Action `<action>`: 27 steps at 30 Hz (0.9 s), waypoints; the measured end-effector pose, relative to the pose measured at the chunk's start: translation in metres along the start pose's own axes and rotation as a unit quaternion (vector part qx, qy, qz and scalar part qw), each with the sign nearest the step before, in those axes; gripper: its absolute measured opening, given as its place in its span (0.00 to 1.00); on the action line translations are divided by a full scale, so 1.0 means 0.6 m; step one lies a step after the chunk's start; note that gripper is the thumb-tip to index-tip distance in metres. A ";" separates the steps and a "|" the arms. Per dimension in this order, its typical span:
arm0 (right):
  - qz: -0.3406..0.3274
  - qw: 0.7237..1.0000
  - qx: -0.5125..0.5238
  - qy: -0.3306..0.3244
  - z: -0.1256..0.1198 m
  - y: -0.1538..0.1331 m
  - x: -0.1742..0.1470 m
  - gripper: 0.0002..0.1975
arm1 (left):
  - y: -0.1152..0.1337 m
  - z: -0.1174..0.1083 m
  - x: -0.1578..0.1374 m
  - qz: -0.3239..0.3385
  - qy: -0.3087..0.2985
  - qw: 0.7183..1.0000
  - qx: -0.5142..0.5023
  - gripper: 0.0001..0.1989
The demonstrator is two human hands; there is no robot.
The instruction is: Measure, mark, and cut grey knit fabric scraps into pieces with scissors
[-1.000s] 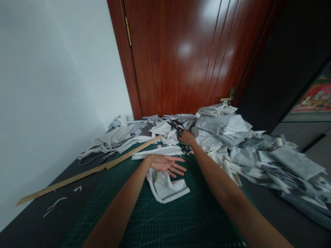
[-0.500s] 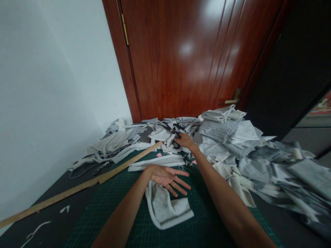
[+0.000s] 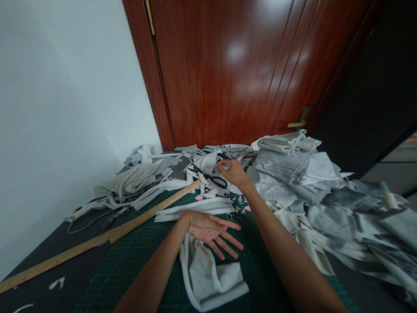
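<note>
My left hand (image 3: 213, 232) is open, its palm turned up and fingers spread, above the green cutting mat (image 3: 130, 265). A light grey piece of fabric (image 3: 211, 278) with a folded edge lies under and in front of it. Further away, my right hand (image 3: 233, 173) has its thumb and fingers pinched at the edge of a whitish fabric scrap (image 3: 208, 161). Black-handled scissors (image 3: 216, 181) lie on the scraps just left of that hand, apart from its fingers. Between the hands are pale fabric strips (image 3: 195, 208).
A long wooden ruler (image 3: 143, 224) slants across the left side. Heaped fabric scraps (image 3: 140, 174) line the back left, and a larger pile of grey fabric (image 3: 286, 165) stands at the right. A white wall and a wooden door (image 3: 211, 78) close off the back.
My right hand has let go of the scissors, which now lie on the scraps, and it pinches a scrap behind them. My left hand stays open in nearly the same place.
</note>
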State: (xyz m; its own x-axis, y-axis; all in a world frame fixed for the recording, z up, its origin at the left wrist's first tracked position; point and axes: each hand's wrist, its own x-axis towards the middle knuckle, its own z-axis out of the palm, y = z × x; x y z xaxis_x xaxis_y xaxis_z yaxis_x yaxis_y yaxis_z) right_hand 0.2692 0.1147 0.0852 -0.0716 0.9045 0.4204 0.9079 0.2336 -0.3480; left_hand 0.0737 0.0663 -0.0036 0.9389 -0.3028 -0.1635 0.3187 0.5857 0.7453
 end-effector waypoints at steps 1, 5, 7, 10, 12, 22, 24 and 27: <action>0.016 1.000 -0.011 0.022 -0.008 0.019 0.002 0.19 | 0.000 0.001 0.000 -0.001 0.000 1.000 0.000 0.33; 0.106 0.988 -0.071 0.089 -0.016 0.096 -0.008 0.26 | 0.001 0.001 0.001 -0.007 -0.001 1.000 -0.004 0.33; 0.132 0.983 -0.094 0.086 0.000 0.120 -0.019 0.32 | 0.001 -0.001 0.001 -0.009 0.001 1.000 -0.004 0.32; 0.146 0.980 -0.122 0.057 0.037 0.130 -0.033 0.35 | 0.000 -0.004 0.002 -0.007 0.008 1.000 -0.001 0.31; 0.156 0.977 -0.137 0.040 0.058 0.126 -0.036 0.32 | -0.002 -0.007 0.002 -0.002 0.013 1.000 0.004 0.32; 0.194 0.967 -0.163 -0.005 0.052 0.110 -0.016 0.24 | -0.003 -0.009 0.000 0.008 0.005 1.000 0.015 0.36; 0.196 0.967 -0.164 -0.002 0.042 0.108 0.010 0.23 | -0.003 -0.011 0.000 0.007 0.000 1.000 0.013 0.36; 0.168 0.972 -0.163 0.006 0.032 0.106 0.064 0.23 | -0.005 -0.014 0.002 0.008 -0.003 1.000 0.007 0.37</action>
State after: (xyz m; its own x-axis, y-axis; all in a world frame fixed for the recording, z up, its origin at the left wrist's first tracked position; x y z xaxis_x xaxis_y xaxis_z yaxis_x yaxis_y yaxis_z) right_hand 0.3164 0.1713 0.0633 0.2554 0.9053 0.3394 0.9617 -0.2018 -0.1853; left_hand 0.0747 0.0705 -0.0115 0.9433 -0.2972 -0.1481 0.3015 0.5800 0.7568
